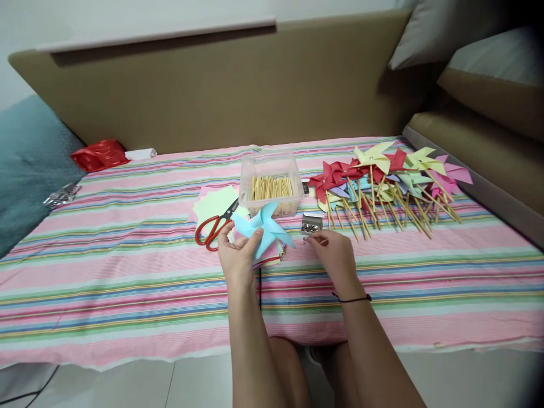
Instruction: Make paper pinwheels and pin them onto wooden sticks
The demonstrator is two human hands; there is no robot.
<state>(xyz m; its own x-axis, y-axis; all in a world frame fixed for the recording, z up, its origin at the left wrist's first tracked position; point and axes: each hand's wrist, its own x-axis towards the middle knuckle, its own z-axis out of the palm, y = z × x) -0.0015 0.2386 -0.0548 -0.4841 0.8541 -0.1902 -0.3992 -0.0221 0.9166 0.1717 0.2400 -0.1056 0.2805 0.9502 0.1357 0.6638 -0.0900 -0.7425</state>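
Note:
My left hand [240, 249] is closed on a light blue paper pinwheel [264, 228], the thumb pressed near its middle and the folded blades fanned out. The fingertips of my right hand [334, 252] are pinched together on a small silver tack [305, 241], partly hidden by the fingers. Right beside them stands a small open box of shiny tacks [312, 223]. Under the blue pinwheel lies a stack of coloured paper pieces [272, 259], mostly covered. Red-handled scissors [216, 226] rest on pale paper sheets [207, 207] by my left hand.
A clear plastic box [271, 208] of wooden sticks stands behind my hands. Many finished pinwheels on sticks [382, 184] are heaped at the right. A red plastic bag [103, 156] lies at the far left on the striped cloth [127, 272]. Cushions [497, 73] border the right.

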